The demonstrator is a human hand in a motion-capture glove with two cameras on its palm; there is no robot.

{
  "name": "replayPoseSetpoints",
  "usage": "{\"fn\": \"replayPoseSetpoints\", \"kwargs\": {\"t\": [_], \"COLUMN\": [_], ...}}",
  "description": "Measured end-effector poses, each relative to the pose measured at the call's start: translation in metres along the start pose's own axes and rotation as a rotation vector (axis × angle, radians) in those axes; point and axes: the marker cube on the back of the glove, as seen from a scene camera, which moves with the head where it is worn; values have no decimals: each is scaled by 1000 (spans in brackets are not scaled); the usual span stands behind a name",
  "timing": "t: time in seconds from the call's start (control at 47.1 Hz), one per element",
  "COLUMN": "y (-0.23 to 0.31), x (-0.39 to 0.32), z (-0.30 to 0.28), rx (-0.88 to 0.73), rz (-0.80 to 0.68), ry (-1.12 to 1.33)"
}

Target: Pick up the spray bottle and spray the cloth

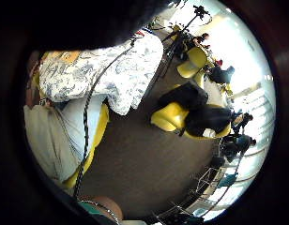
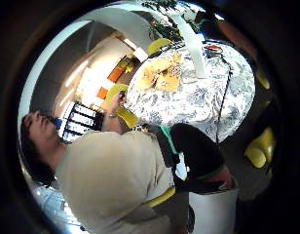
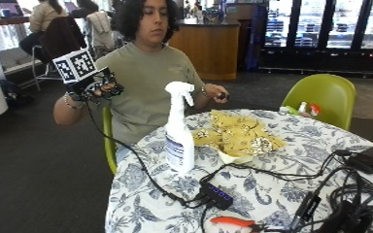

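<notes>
Spray bottle [image 3: 179, 128] upright on counter [image 3: 251, 194], just beside yellow cloth [image 3: 240, 135]. Right hand [image 3: 96, 87] raised off to side, well apart from bottle, fingers loosely curled, holding nothing.

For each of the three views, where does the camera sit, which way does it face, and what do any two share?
Outside view: across the table, facing the seated person; raised gloved right hand, spray bottle, yellow cloth.
Thumb-side palm: looks at the person's torso, the table and the cloth.
Little-finger-side palm: looks at floor, tablecloth edge.
Shared: the table.
</notes>
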Motion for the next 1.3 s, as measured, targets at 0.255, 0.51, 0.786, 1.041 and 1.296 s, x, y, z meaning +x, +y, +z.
{"fn": "replayPoseSetpoints", "kwargs": {"t": [0.255, 0.51, 0.786, 1.041, 1.296], "y": [-2, -7, -42, -108, -176], "x": [4, 10, 5, 8, 20], "z": [0, 2, 48, 72, 87], "rx": [-29, -21, 8, 180, 419], "rz": [17, 55, 79, 152, 285], "ry": [-3, -26, -472, -852, -913]}}
